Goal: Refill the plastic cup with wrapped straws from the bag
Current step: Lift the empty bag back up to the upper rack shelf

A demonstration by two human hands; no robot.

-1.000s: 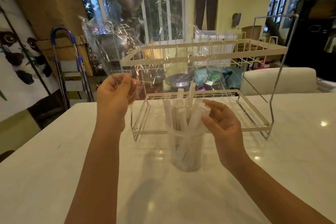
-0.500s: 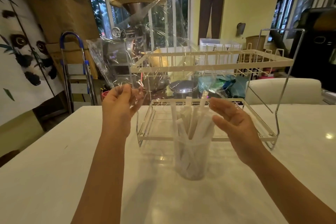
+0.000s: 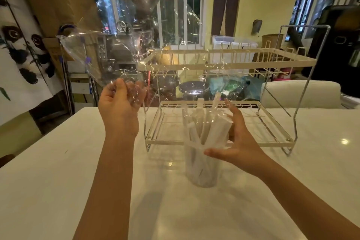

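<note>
A clear plastic cup (image 3: 201,173) stands on the white table (image 3: 58,181), filled with several white wrapped straws (image 3: 206,128) that lean and stick out above its rim. My left hand (image 3: 120,107) is raised to the left of the cup and grips the lower edge of a large clear plastic bag (image 3: 124,48), which billows up and to the right; the bag looks empty. My right hand (image 3: 235,142) is at the cup's right side, fingers spread and cupped against the straws' upper part, thumb near the rim.
A two-tier white wire dish rack (image 3: 224,60) stands just behind the cup. Beyond the table are a white chair back (image 3: 300,93), a step ladder (image 3: 78,84) and a large metal machine (image 3: 144,31) by the windows.
My right hand has come down and closed in on the straws at the cup's right side. The left hand has lifted the bag slightly higher.
</note>
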